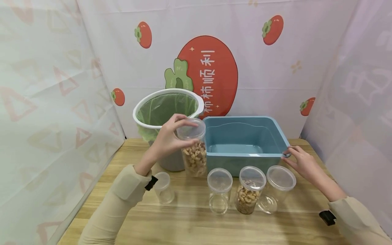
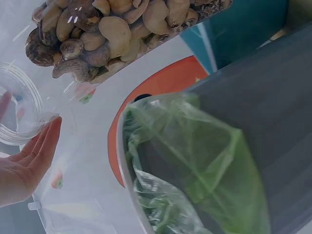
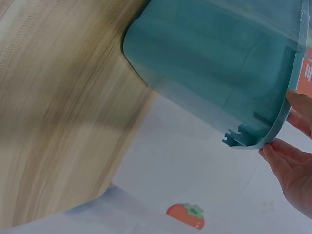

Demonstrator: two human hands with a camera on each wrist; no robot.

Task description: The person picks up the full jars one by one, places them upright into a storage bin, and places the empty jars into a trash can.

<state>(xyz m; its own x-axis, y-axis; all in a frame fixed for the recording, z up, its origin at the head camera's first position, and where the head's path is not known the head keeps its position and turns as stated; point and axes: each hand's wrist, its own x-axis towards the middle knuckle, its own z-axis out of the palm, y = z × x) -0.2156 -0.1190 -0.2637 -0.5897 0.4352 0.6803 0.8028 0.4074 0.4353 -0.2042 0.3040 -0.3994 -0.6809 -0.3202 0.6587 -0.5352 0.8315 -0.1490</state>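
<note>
Wooden table (image 1: 177, 228); left grip (image 1: 170, 136) curved round jar (image 1: 195, 159).

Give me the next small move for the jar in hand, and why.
Probably lift the jar over the side of the bin: the left grip has it by its lidded top, beside the bin's near left corner, and the right grip pinches the near right corner, which may steady the bin.
</note>
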